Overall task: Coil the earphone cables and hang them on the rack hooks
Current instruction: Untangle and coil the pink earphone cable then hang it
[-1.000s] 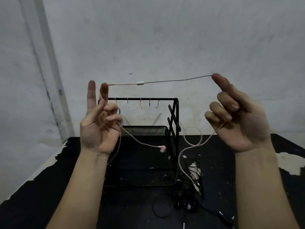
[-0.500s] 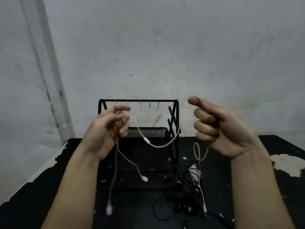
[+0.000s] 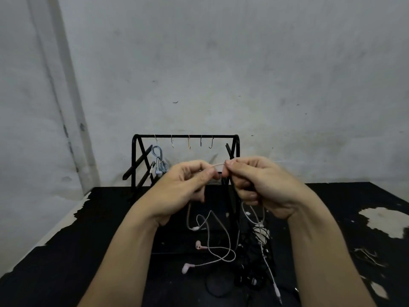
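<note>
A pink earphone cable (image 3: 218,251), stretched wide a second ago, now spans a short gap between the pinching left hand (image 3: 188,185) and right hand (image 3: 259,185) at 6 o'clock of the rack (image 3: 186,136), coiling apparently begun, earbuds trailing onto the bench (image 3: 88,251).

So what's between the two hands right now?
In the head view, a short taut stretch of the pink earphone cable spans the gap between left hand and right hand; each pinches it. Nothing else lies there.

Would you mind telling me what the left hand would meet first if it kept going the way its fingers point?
Probably the right hand: the left hand points right at it, pink cable short between them.
</note>
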### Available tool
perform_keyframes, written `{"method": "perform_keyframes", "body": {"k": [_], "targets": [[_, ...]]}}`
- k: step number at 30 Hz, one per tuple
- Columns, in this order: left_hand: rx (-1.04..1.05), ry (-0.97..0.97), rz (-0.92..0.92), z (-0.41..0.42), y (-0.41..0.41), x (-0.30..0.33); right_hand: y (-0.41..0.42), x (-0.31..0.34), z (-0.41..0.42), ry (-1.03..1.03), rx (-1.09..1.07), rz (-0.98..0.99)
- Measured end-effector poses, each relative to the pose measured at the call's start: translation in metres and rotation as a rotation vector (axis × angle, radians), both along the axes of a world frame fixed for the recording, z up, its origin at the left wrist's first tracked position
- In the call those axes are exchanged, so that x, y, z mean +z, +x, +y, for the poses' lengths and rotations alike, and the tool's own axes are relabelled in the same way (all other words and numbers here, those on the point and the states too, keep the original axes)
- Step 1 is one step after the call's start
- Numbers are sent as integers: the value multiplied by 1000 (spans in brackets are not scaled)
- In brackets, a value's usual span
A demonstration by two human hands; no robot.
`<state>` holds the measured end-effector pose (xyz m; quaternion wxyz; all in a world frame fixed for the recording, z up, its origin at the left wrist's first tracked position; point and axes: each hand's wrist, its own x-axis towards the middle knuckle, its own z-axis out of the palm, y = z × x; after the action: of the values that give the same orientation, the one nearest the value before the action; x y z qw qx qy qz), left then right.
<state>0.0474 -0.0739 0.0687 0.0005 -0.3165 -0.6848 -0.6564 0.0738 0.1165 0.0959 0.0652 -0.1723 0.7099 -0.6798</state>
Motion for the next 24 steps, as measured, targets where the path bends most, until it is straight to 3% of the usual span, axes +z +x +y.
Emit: {"method": "perform_keyframes", "body": {"k": [5,10,16,21,24], "targets": [[131,680,-159,-21,-10,15,3,4,22,-27,-15,30],[233,1017,-190,-47,-24,17,5,7,40,-128,5,52],[362,709,-324,-39,-26,12,3,7,40,-251,53,8],[580,49,-213,-24,-29,0,0,5,32,-235,55,-8],[668,-20,-178,-14,-24,0,-2,1,24,-132,38,-1]]}}
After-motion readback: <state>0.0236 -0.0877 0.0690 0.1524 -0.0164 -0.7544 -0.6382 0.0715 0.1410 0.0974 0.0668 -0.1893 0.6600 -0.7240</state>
